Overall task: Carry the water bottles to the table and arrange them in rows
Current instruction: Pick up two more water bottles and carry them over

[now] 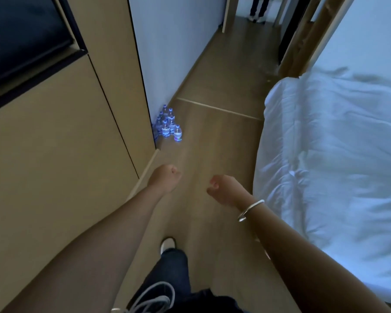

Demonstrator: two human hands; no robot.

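Nearest the camera, a dark trouser leg and a pale shoe (pixel 167 243) step along the wooden floor (pixel 212 143), with both bare forearms reaching ahead. The left hand (pixel 166 178) is curled into a loose fist and holds nothing; the right hand (pixel 224 188), with a silver bangle (pixel 250 210) at its wrist, has its fingers loosely curled inward and is likewise empty. A wooden cabinet (pixel 54 154) runs along the left and a bed with rumpled white bedding (pixel 336 143) fills the right. Farther on, well apart from both hands, the water bottles (pixel 168 127) stand upright in a tight cluster on the floor, against the white wall (pixel 172 53) just past the cabinet's end. They look like small, clear plastic bottles with blue caps and labels, apparently full, so each is probably light enough alone but thin-walled and a little slippery; squeezing hard would likely dent them. The label band at mid-body, or the stiffer neck under the cap, seems the safest hold, and necks pinched between fingers would let one hand take several. No worktop is in view. At the far end of the corridor another person's legs stand in a doorway.
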